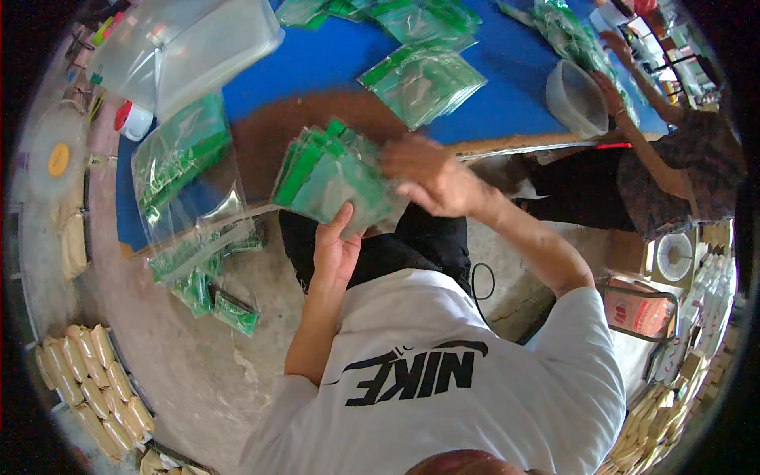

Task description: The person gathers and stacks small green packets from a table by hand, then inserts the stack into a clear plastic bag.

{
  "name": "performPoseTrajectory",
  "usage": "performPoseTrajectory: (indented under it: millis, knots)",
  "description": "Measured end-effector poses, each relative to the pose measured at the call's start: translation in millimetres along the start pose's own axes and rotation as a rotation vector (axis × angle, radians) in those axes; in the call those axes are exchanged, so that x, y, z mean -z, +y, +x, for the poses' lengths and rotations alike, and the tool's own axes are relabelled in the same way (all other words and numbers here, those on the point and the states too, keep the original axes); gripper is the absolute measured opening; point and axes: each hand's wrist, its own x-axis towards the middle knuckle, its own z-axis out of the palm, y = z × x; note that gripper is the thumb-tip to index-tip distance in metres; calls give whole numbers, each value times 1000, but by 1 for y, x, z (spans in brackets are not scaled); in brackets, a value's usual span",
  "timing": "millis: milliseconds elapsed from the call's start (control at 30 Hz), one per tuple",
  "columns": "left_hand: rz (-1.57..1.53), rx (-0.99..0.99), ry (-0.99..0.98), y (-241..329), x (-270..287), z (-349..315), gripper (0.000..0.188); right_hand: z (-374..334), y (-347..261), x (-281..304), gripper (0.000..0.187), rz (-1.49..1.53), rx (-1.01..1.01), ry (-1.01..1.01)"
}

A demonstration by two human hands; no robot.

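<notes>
My left hand [336, 252] grips a fanned stack of clear plastic bags with green bands [336, 186], its thumb on top near the lower edge. The stack is held above my lap, at the near edge of the blue table. Close to the stack's right side is my right hand [434, 176], smeared by motion; its fingertips and whatever may be in them are not clear. A flat pile of similar green-banded bags [427, 79] lies on the table beyond. To the left, a large clear bag with green packets [186, 170] hangs over the table's edge.
A translucent tub [186, 51] stands at the far left of the blue table [317, 59], beside a red-and-white container [134, 120]. Green packets [233, 313] lie on the floor. A co-worker [673, 170] sits at the right near a translucent bowl [576, 99]. Brown packages [95, 388] are stacked lower left.
</notes>
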Motion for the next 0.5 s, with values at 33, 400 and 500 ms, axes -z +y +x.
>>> performPoseTrajectory:
  millis: [33,400,500]
  knots:
    - [-9,7,-1,1,-2,-2,44,1,3,8,51,-23,-25,133]
    - [-120,83,-10,0,0,-1,43,-11,0,-6,58,-50,57,-54]
    - [-54,62,4,2,-4,-5,46,-7,12,9,60,48,-81,103]
